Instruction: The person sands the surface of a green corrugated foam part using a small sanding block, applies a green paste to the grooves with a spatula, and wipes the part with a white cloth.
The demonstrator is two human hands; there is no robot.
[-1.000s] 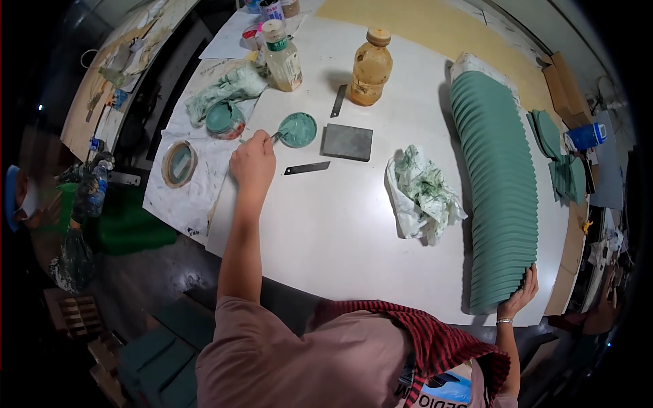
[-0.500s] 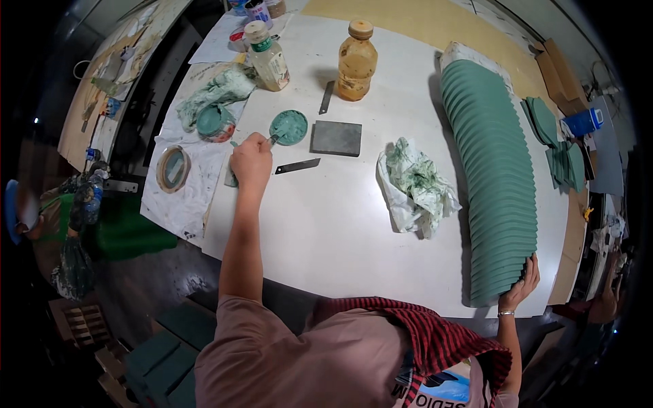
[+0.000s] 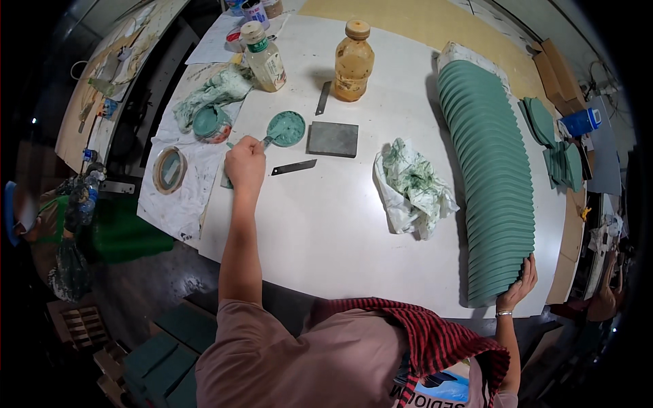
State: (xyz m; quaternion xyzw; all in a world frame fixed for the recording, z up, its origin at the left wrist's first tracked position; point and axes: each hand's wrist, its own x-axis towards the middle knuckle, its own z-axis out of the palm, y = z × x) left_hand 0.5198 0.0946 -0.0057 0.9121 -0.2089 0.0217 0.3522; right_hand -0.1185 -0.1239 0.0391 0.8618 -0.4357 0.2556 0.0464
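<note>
My left hand is closed around a small spatula-like tool; its narrow blade points at the rim of a round dish of green paste. The handle is mostly hidden in my fist. A greenish flat piece shows partly beneath that hand. To its right lies a dark snap-off blade, with a grey rectangular block beyond. At the right, my right hand rests its outstretched fingers along the near right side of a long row of overlapping green sheets.
A paste-smeared cloth lies mid-table. An amber bottle, a second blade and a pale bottle stand or lie farther back. Left are an open green-paste tin, a rag and a tape roll. Another person is far left.
My left hand has drawn slightly left from the paste dish, showing more of the tool's blade. My right hand keeps its place on the sheets. The whole view has shifted a little.
</note>
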